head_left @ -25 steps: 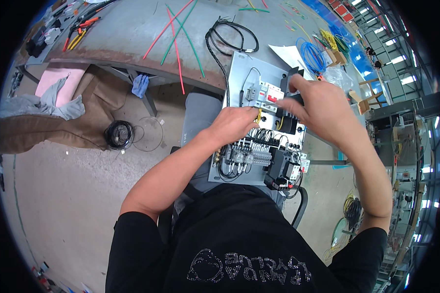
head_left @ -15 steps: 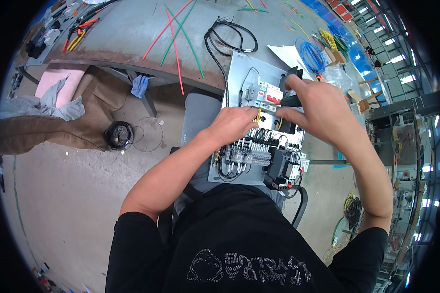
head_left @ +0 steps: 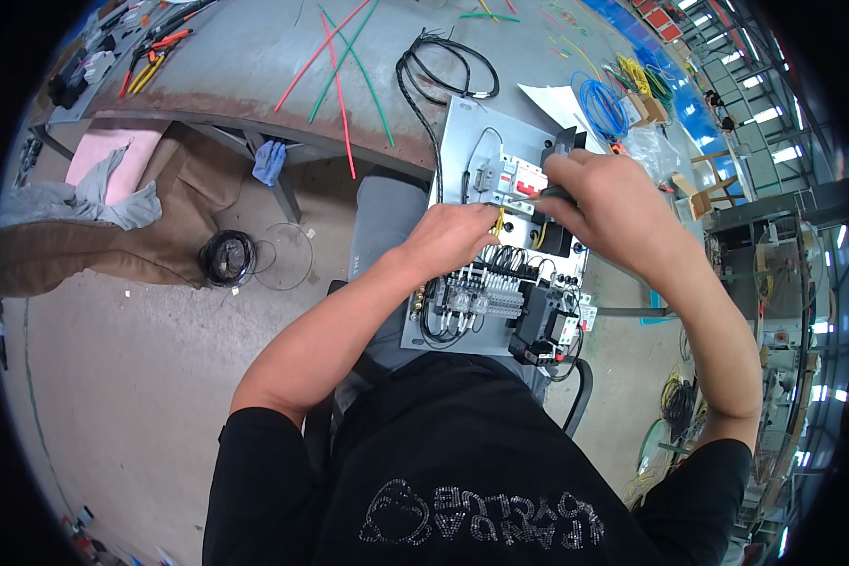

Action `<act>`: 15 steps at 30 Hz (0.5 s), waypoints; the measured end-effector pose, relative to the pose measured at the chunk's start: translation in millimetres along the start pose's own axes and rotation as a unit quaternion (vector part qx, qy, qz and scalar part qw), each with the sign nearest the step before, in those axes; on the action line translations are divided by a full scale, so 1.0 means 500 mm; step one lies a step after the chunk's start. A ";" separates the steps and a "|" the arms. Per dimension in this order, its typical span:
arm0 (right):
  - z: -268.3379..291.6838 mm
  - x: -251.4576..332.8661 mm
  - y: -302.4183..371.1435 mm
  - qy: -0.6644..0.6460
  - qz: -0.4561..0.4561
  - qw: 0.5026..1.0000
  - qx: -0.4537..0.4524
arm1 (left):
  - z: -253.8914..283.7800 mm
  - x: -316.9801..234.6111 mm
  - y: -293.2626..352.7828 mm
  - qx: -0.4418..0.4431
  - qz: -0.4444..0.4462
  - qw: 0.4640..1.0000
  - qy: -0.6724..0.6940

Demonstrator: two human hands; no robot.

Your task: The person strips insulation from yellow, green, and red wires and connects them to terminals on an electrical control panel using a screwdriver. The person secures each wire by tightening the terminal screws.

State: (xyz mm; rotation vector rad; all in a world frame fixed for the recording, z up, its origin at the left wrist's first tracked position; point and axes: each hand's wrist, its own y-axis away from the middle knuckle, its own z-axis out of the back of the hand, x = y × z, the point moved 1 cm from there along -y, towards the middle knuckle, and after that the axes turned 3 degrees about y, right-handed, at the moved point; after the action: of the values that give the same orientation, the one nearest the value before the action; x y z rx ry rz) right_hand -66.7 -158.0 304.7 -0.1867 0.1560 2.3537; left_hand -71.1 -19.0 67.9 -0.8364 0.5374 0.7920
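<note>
A grey metal mounting panel (head_left: 464, 123) leans between my lap and the bench edge, with electrical parts fixed on it. Near its top sits a white circuit breaker with a red switch (head_left: 528, 188). My right hand (head_left: 623, 208) is closed around the dark handle of a screwdriver (head_left: 557, 194), its thin shaft reaching left to the breaker's lower edge. Just below the breaker, my left hand (head_left: 448, 238) pinches a short yellow wire (head_left: 499, 224). The screwdriver's tip and the wire's end are too small to make out.
Terminal blocks (head_left: 505, 303) and a black contactor (head_left: 541, 325) fill the panel's lower part. On the bench (head_left: 245, 71) lie red and green wires (head_left: 340, 85), a black cable coil (head_left: 448, 71), pliers (head_left: 148, 71) and blue wire (head_left: 604, 108). Another black coil (head_left: 227, 258) rests on the floor.
My right hand has turned slightly on the screwdriver, its thumb and fingers drawing closer together around the handle. My left hand stays at the yellow wire.
</note>
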 end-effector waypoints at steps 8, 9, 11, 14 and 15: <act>0.025 -0.016 0.005 0.017 -0.006 0.999 0.029 | -0.004 0.016 -0.003 0.024 0.006 1.000 -0.007; 0.020 -0.019 0.009 0.064 0.059 0.996 0.005 | -0.005 0.016 -0.002 0.024 0.004 1.000 -0.011; 0.012 -0.023 0.006 0.088 0.076 0.992 0.052 | -0.008 0.013 -0.003 0.030 0.010 1.000 -0.001; 0.010 -0.021 -0.003 0.000 -0.051 0.989 0.140 | -0.009 0.014 -0.004 0.034 0.013 0.999 0.000; 0.011 -0.029 -0.015 -0.054 -0.123 0.979 0.155 | -0.009 0.014 -0.005 0.036 0.010 0.999 -0.003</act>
State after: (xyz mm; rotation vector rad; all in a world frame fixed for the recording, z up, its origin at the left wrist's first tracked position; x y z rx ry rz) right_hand -51.5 -161.8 312.1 0.0699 0.4187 2.0565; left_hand -65.4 -20.8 61.5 -0.7631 0.5666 0.7882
